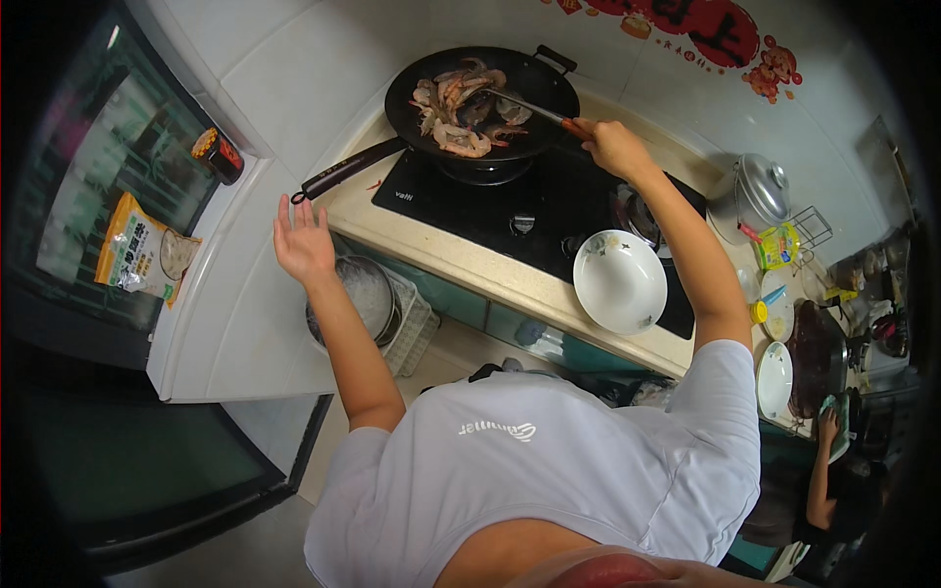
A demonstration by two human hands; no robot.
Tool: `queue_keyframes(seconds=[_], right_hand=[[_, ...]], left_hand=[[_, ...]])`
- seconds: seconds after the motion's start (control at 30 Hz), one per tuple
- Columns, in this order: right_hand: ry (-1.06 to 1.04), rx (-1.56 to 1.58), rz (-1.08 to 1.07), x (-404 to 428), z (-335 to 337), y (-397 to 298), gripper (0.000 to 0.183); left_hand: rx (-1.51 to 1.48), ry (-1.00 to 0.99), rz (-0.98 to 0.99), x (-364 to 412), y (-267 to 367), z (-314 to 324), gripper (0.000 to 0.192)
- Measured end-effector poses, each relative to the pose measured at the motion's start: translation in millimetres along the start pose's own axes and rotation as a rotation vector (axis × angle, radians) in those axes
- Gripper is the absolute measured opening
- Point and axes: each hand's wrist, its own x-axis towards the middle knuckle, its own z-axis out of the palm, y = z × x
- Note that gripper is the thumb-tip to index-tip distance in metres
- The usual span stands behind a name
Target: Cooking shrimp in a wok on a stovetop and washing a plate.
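Observation:
Black wok point(548, 132) sits over the left burner of a black gas hob point(456, 202), its long handle point(356, 167) pointing left. Shrimp point(459, 140), some pink and some still greyish, lie heaped in it. My right hand point(616, 149) grips the wooden-ended handle of a metal spatula point(533, 108), whose blade is among the shrimp and partly hidden. Just below the tip of the wok handle, my left hand point(305, 242) is spread palm up and holds nothing; whether its fingertips touch the handle I cannot tell. A white floral bowl point(620, 281) rests at the hob's front right.
On the left window ledge are a yellow-and-white food packet point(143, 250) and a dark jar point(218, 156). A lidded metal pot point(753, 195) stands right of the hob, near plates point(775, 378). Below my left arm is a metal basin point(364, 294). Far right, another person's hand point(828, 426) holds a cloth.

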Motion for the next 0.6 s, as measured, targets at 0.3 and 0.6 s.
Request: queue_keyframes(seconds=[0.3,0.6], right_hand=[[-0.008,-0.016,-0.009,2,-2,0,0.041],[0.044,0.043,0.037,-17,-51,23,0.038]], left_hand=[[-0.007,0.010,0.005,-1,-2,0,0.051],[-0.024,-0.023,-0.011,0,-1,0,0.051]])
